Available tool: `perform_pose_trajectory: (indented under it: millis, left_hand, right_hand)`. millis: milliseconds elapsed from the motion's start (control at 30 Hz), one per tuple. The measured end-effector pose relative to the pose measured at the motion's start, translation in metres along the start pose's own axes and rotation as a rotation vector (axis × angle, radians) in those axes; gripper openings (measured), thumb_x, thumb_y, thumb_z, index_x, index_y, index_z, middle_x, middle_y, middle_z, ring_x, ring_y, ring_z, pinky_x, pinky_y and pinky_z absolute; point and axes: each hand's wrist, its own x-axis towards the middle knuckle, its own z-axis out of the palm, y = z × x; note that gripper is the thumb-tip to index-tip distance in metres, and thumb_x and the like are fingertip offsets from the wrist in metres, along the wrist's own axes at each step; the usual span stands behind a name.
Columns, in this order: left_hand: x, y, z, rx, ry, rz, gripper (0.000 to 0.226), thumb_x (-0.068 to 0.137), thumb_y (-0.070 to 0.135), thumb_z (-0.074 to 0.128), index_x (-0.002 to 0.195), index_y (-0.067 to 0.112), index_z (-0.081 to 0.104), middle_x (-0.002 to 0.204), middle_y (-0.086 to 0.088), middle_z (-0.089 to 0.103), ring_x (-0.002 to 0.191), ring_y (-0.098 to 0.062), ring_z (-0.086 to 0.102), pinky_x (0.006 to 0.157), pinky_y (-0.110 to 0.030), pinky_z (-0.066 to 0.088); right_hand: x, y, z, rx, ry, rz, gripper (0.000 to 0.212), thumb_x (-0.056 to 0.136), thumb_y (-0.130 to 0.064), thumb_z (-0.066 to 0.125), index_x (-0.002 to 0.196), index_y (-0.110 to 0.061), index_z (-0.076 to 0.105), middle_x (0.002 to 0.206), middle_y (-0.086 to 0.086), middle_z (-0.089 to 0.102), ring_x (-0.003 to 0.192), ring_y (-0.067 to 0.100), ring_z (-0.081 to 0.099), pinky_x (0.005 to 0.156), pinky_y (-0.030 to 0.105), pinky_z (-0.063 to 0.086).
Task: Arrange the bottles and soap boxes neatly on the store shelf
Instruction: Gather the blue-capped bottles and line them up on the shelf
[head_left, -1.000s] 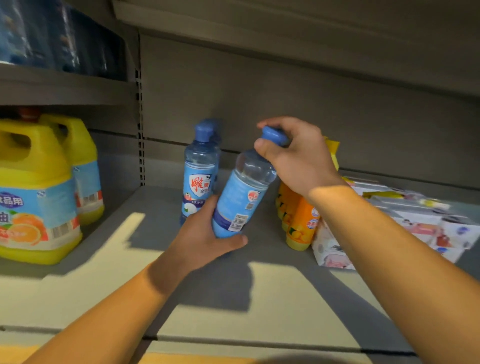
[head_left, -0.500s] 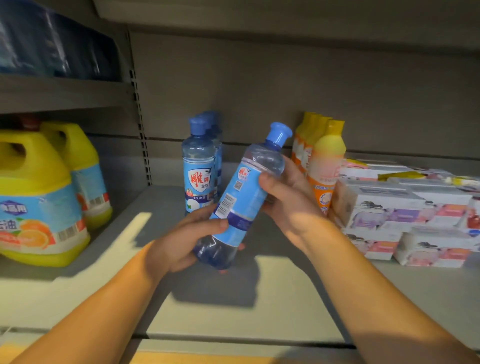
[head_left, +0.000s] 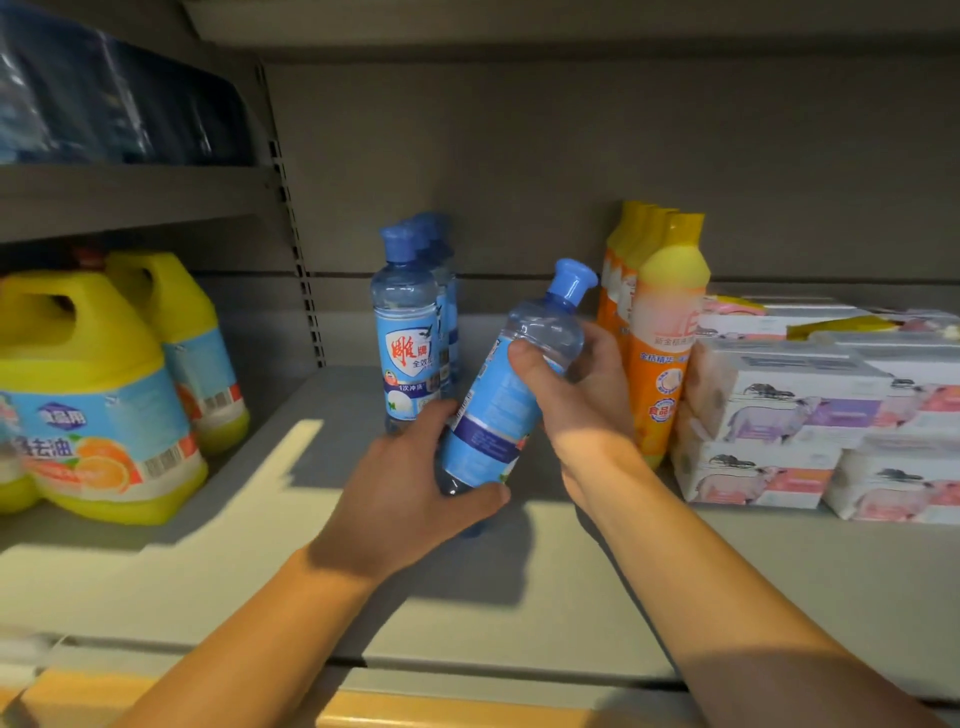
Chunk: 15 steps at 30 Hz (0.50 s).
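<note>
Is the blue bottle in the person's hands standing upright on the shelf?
No, the blue bottle is tilted, its cap leaning right, held off the shelf by the left hand and right hand.

Dim overall; warm light from behind the viewer falls in patches on the shelf (head_left: 779, 582), where the arms cast hard shadows. Edges bow and blur slightly.

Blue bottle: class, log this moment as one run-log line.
blue bottle: tilted, held off shelf | left hand: grips base | right hand: grips shoulder
</note>
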Motion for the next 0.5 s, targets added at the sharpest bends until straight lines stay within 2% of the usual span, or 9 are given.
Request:
perform_pose_trajectory:
  millis: [67,167,233,333,433,500]
  left_hand:
    - [-0.002,0.001,0.006,0.003,0.056,0.025,0.058,0.065,0.054,0.067,0.116,0.033,0.051,0.096,0.015,0.067,0.086,-0.009,0.065,0.074,-0.032,0.053]
    - [-0.002,-0.004,0.004,-0.202,-0.020,-0.004,0.055,0.068,0.048,0.065,0.119,0.032,0.054,0.103,0.018,0.069,0.094,-0.003,0.065,0.080,-0.021,0.050]
    - [-0.001,-0.004,0.001,-0.554,-0.088,-0.148,0.043,0.067,0.038,0.069,0.109,0.029,0.066,0.102,0.012,0.073,0.095,-0.007,0.068,0.081,-0.019,0.052]
    - [0.001,-0.002,0.000,-1.055,-0.173,-0.431,0.029,0.070,0.021,0.064,0.096,0.020,0.076,0.093,-0.004,0.076,0.081,-0.019,0.073,0.068,-0.029,0.059]
    - [0.001,0.002,-0.008,-1.227,-0.378,-0.608,0.043,0.071,0.030,0.065,0.104,0.002,0.067,0.092,-0.023,0.072,0.072,-0.032,0.072,0.057,-0.038,0.059]
    - [0.000,0.002,-0.012,-1.274,-0.476,-0.651,0.046,0.076,0.034,0.063,0.106,0.000,0.065,0.092,-0.026,0.071,0.073,-0.033,0.073,0.055,-0.038,0.058]
  right_hand:
    - [0.001,-0.002,0.000,-0.051,-0.015,-0.020,0.066,0.054,-0.051,0.077,0.113,-0.034,0.053,0.103,-0.015,0.067,0.079,-0.010,0.065,0.066,0.011,0.049]
    - [0.007,0.001,-0.005,-0.102,-0.108,0.028,0.061,0.054,-0.063,0.066,0.109,-0.040,0.054,0.091,-0.027,0.068,0.080,-0.010,0.065,0.066,0.013,0.050]
    - [0.010,0.007,-0.008,-0.076,-0.194,0.117,0.056,0.063,-0.060,0.062,0.115,-0.040,0.056,0.096,-0.018,0.071,0.088,0.003,0.069,0.072,0.025,0.054]
    - [0.009,0.018,-0.007,0.012,-0.255,0.247,0.046,0.073,-0.047,0.060,0.117,-0.037,0.056,0.099,-0.002,0.073,0.091,0.018,0.072,0.073,0.038,0.058]
    - [0.009,0.025,-0.005,0.077,-0.238,0.355,0.045,0.069,-0.045,0.067,0.110,-0.026,0.059,0.085,0.000,0.075,0.079,0.020,0.075,0.061,0.034,0.057]
    - [0.010,0.027,-0.008,0.078,-0.232,0.429,0.049,0.067,-0.045,0.072,0.107,-0.020,0.061,0.079,0.001,0.075,0.077,0.022,0.075,0.061,0.035,0.057]
